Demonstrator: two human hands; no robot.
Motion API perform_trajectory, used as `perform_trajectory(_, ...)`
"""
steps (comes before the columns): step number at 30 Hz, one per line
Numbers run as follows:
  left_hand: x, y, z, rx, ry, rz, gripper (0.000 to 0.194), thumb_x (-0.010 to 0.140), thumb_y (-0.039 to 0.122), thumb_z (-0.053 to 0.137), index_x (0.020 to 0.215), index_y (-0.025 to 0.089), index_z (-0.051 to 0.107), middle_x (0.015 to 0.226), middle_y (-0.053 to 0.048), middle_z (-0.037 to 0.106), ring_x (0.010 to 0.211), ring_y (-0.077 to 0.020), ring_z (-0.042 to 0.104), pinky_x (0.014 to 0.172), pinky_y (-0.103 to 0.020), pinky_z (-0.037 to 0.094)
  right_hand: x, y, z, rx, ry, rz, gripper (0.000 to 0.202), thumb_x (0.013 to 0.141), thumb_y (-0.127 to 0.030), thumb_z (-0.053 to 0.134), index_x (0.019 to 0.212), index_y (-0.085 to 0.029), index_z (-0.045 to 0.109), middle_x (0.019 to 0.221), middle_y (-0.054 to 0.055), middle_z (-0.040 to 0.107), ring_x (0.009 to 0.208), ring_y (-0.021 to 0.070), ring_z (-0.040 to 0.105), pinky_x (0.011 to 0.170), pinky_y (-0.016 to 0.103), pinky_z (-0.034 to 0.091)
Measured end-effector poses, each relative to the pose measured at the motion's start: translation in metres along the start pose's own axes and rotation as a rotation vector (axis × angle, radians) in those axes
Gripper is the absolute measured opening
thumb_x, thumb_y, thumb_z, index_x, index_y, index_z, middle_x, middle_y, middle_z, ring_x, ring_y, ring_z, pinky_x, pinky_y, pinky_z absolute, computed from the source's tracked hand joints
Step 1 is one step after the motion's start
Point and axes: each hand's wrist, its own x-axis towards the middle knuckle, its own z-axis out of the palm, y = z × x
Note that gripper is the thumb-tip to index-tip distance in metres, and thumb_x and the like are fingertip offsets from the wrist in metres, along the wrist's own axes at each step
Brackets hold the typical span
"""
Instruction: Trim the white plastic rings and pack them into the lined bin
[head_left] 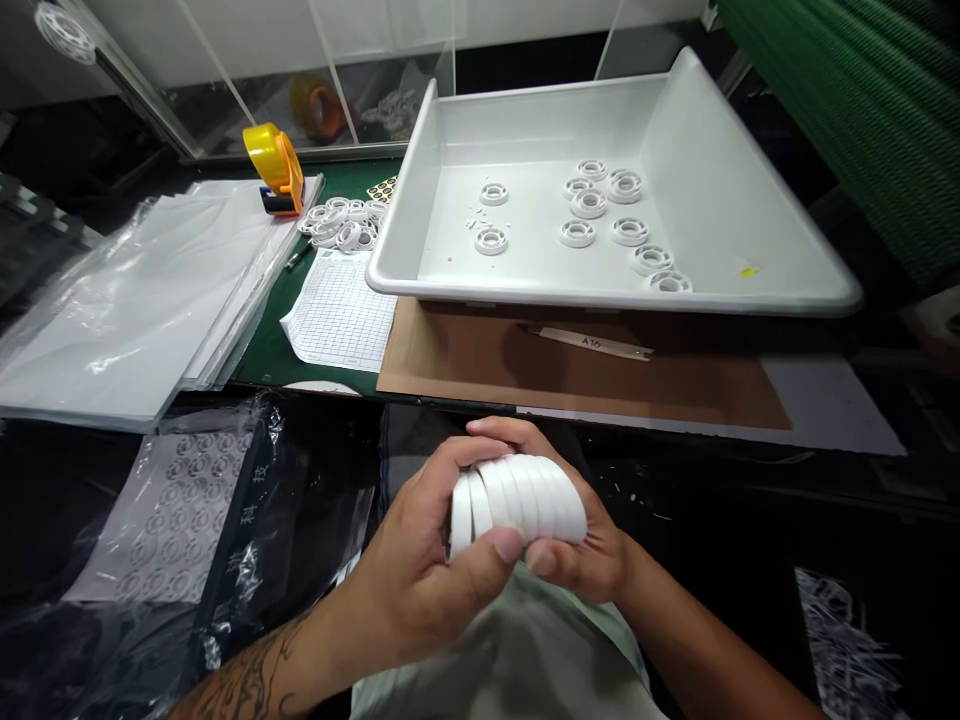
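1. Head view, the hands: the left hand (427,560) and the right hand (577,545) meet low in the middle, close to the body. Between them they grip a curved row of flat white plastic rings (517,500), stacked face to face and fanned out on edge. The left thumb presses on the row's near side and the left fingers curl over its far side; the right hand cups the row's right end from beneath.

2. Head view, the worktop beyond: a large shallow grey plastic tray (750,230) rests on a brown cardboard sheet (570,375). Loose white bearing-like rings (589,203) lie scattered on the tray's floor, most toward its right half.

3. Head view, left of the tray: a small pile of similar white rings (341,222) sits on the green mat, partly on a gridded paper sheet (341,315). A yellow tape dispenser (274,167) stands just behind them, on a stack of clear plastic bags (142,300).

4. Head view, near left: a dark printed bag (247,540) lies beside the left forearm.
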Motion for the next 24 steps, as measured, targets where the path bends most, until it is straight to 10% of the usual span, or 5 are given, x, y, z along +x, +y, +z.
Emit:
perform_trajectory(7,-0.004,-0.001,-0.006,0.014,-0.006,-0.031,0.055,0.091,0.034,0.08,0.141,0.034,0.058,0.128,-0.004,0.066,0.1,-0.0189,0.065,0.093,-0.031,0.053,-0.001,-0.005,-0.014,-0.21,-0.087,-0.061,0.077,0.093,-0.05,0.084,0.156,-0.026,0.047,0.146,0.012,0.057,0.124,0.0299,0.063,0.101,0.04,0.057)
perform_trajectory(14,0.001,-0.005,-0.009,-0.012,-0.044,0.12,0.067,0.083,0.012,0.084,0.136,0.048,0.066,0.144,0.002,0.061,0.139,-0.0246,0.053,0.112,-0.032,0.046,0.001,-0.003,-0.018,-0.237,-0.117,-0.137,0.07,0.096,-0.045,0.081,0.157,-0.03,0.049,0.155,0.011,0.05,0.138,0.03,0.055,0.113,0.041,0.051)
perform_trajectory(19,0.001,-0.006,-0.004,-0.125,0.036,-0.008,0.068,0.076,0.013,0.091,0.131,0.042,0.066,0.134,0.001,0.067,0.122,-0.0215,0.062,0.101,-0.029,0.05,0.0,0.003,-0.012,-0.054,-0.074,-0.072,0.083,0.088,-0.053,0.089,0.156,-0.028,0.049,0.138,0.01,0.061,0.117,0.0269,0.066,0.099,0.038,0.057)
perform_trajectory(24,0.006,-0.006,0.003,-0.23,0.07,-0.119,0.057,0.068,0.022,0.097,0.12,0.029,0.072,0.118,-0.002,0.071,0.095,-0.0168,0.064,0.079,-0.024,0.054,0.0,0.006,-0.01,-0.371,-0.03,-0.199,0.079,0.094,-0.059,0.08,0.158,-0.028,0.046,0.148,0.013,0.055,0.126,0.0322,0.061,0.106,0.044,0.054)
